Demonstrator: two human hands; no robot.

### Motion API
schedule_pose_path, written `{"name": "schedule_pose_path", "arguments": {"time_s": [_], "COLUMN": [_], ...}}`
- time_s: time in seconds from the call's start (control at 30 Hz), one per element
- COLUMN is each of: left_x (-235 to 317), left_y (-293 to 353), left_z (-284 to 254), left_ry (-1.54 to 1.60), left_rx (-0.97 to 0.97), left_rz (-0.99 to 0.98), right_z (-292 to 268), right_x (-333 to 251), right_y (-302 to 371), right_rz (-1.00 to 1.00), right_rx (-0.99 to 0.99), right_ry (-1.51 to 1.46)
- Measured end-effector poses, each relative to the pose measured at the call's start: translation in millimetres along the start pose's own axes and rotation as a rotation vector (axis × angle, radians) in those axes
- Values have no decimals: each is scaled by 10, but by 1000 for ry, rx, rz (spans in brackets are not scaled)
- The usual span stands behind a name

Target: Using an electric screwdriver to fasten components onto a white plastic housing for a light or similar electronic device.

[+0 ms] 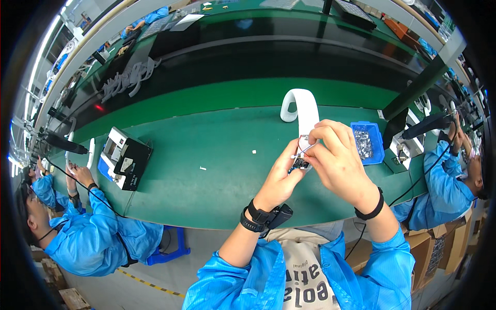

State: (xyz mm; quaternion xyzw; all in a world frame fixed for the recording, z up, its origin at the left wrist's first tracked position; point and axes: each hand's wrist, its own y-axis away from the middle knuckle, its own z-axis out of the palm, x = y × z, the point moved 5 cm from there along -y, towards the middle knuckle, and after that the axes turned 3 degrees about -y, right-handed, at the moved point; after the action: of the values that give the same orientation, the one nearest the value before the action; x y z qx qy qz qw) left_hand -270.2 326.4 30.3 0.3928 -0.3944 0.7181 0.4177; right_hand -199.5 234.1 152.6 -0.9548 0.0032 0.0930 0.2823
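A white, hook-shaped plastic piece [307, 106] stands out beyond my fingers, its curved end pointing away from me. Thin wires and a small dark component [300, 164] show at its near end. My left hand [280, 182] is closed around that near end, thumb and index finger by the dark component. From the right, my right hand [342, 163] pinches at the wires where they meet the white piece. Its fingertips partly cover what they grip, so I cannot make out the exact spot.
A blue bin [376, 127] of small metal parts stands right of my hands. A black-and-white bench machine [135, 164] is on the left of the green table [206, 139], another device [412, 138] on the right. Co-workers sit on both sides. White curved pieces [129, 77] lie beyond.
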Motion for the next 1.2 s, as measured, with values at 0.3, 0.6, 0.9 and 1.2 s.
{"name": "schedule_pose_path", "arguments": {"time_s": [0.3,0.6,0.9,1.2], "left_x": [-9,-45,22,16], "left_y": [-11,-2,23,-14], "left_z": [-15,-20,-15,71], "left_ry": [-33,-99,55,5], "left_rx": [18,37,56,107], "left_rz": [19,-9,-41,-15], "right_z": [23,94,50,590], "right_x": [85,2,159,378], "right_y": [17,71,261,404], "right_rz": [-14,-129,116,719], "right_rx": [-10,37,44,103], "right_ry": [15,69,-229,-1406]}}
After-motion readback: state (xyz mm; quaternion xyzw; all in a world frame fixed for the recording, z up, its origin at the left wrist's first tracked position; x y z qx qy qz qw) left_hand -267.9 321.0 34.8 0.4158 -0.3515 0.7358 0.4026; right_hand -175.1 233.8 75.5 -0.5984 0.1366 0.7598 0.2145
